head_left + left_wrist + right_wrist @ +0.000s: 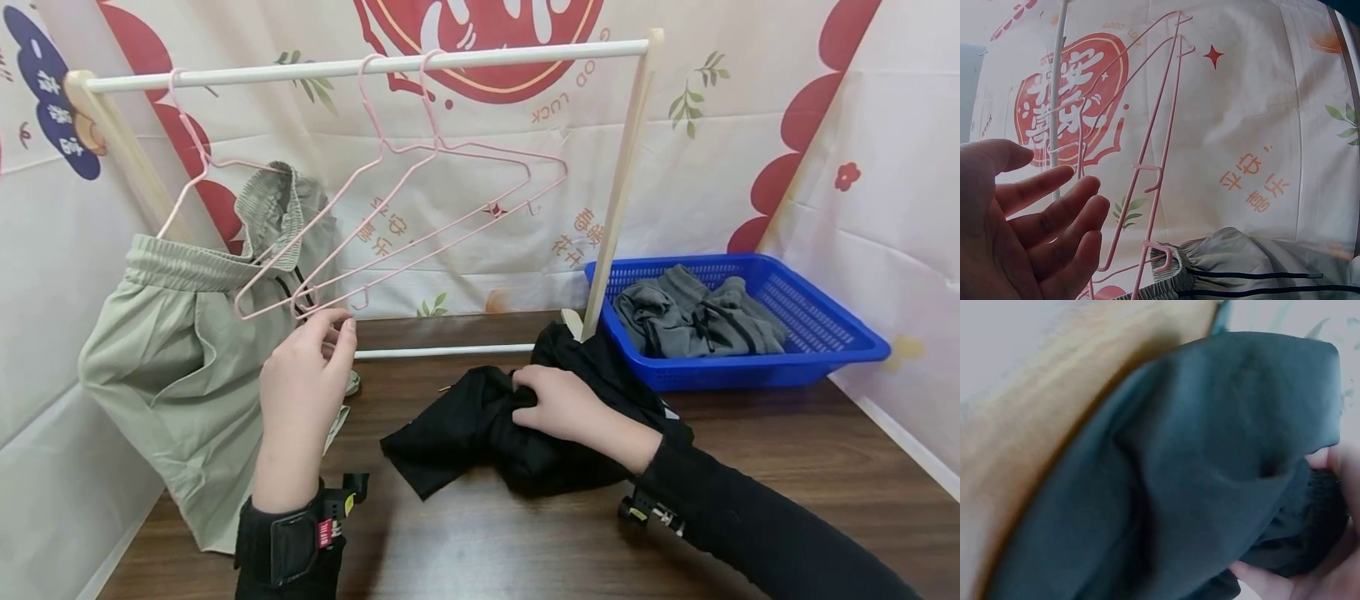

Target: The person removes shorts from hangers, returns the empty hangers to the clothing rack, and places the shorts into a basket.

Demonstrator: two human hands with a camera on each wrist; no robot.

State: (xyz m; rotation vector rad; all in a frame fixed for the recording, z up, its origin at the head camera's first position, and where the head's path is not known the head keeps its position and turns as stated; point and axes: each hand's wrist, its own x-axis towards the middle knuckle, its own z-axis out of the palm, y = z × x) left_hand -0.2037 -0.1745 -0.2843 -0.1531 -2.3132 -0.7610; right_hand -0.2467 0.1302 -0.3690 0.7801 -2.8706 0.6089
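My right hand (562, 404) grips a bunched black garment (465, 425) that lies on the table, with cloth pinched between thumb and fingers. In the right wrist view the dark cloth (1210, 456) fills most of the picture, and an elastic-looking gathered edge shows beside the fingers. My left hand (307, 383) is raised just below two pink hangers (390, 196). The left wrist view shows its fingers (1054, 219) loosely bent, holding nothing, beside the hangers' slanting bars. Light green drawstring shorts (187, 350) hang from a third pink hanger (197, 158) to the left.
A white rail (300, 73) on wooden posts carries the hangers. At the right, a blue plastic basket (832, 333) holds a crumpled grey garment (697, 312). Behind the rack hangs a printed cloth backdrop (720, 167). The brown wooden table (465, 542) extends under everything.
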